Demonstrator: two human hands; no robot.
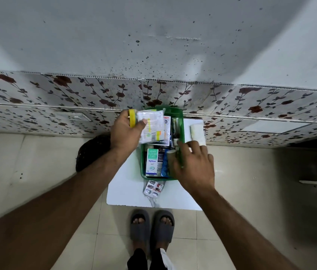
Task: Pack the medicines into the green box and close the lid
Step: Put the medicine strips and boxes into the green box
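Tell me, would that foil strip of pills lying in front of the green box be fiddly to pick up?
Probably. The blister strip lies flat on the white board, so fingers likely must pry at an edge. It looks thin and light, likely bendy. Its shiny foil may be slippery.

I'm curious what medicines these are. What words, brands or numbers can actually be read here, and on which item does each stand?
"Optibex": on the white and green carton standing in the green box.
"Hansa...": upside down and partly hidden, on a white pack deeper in the box.
Too blurred to read: the packets in the left hand, the blister strips on the white table.
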